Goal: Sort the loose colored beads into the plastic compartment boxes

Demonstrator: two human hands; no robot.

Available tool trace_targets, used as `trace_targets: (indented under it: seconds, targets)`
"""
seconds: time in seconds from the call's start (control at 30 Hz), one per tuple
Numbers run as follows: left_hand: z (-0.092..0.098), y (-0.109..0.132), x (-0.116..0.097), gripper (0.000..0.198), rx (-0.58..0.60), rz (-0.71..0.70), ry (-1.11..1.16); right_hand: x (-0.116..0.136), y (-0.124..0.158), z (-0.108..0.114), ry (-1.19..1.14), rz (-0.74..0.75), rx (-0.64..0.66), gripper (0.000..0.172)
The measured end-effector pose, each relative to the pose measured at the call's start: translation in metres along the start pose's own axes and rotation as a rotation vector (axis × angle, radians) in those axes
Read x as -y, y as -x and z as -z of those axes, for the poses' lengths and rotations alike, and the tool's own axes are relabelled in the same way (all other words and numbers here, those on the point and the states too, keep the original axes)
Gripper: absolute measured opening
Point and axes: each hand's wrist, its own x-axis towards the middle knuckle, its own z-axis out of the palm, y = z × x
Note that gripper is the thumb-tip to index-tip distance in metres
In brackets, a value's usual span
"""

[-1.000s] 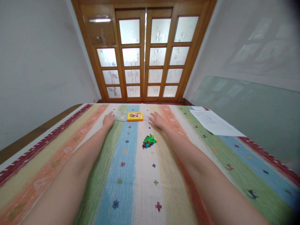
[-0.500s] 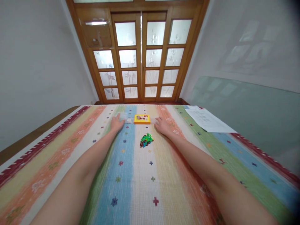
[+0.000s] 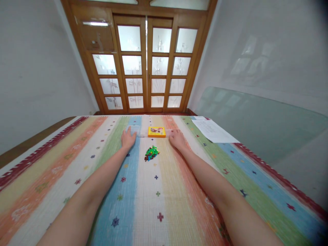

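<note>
My left hand [image 3: 128, 139] is at the far part of the table, its thumb and fingers round the left end of a clear plastic box [image 3: 135, 129]. My right hand [image 3: 176, 139] has its fingers bent against the right end of another clear plastic piece [image 3: 168, 132], partly hidden by them. Between the hands lies a flat yellow box [image 3: 156, 132] with a printed picture on top, in line with the clear pieces. Nearer to me sits a small heap of tiny bricks [image 3: 152, 153], mostly green with some brown, blue and yellow.
A striped, patterned tablecloth [image 3: 147, 205] covers the table. Printed white sheets [image 3: 212, 131] lie at the far right. A glass panel [image 3: 256, 119] leans by the right wall, and wooden doors with glass panes [image 3: 146, 68] stand behind the table.
Both hands have shifted a little to the right over the cloth, and the yellow box and clear pieces have moved right with them. The view has turned slightly; the brick heap stays put.
</note>
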Motion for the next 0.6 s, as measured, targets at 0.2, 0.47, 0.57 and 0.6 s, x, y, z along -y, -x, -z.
trace_targets:
  seconds: [0.2,0.47,0.57,0.6]
  targets:
    - [0.016,-0.012,0.033,0.064,-0.053,0.051,0.016,-0.003,0.000,0.000,-0.019,0.030,0.017,0.040]
    - [0.053,-0.028,0.090,0.055,-0.057,0.055,-0.108,-0.008,-0.002,-0.006,-0.008,0.050,-0.023,0.039]
    - [0.059,-0.028,0.096,0.053,-0.008,0.028,-0.151,-0.015,-0.007,-0.005,0.002,0.062,-0.006,0.040]
    - [0.060,-0.028,0.096,0.053,-0.005,0.014,-0.158,-0.019,-0.009,-0.004,0.007,0.080,0.008,0.041]
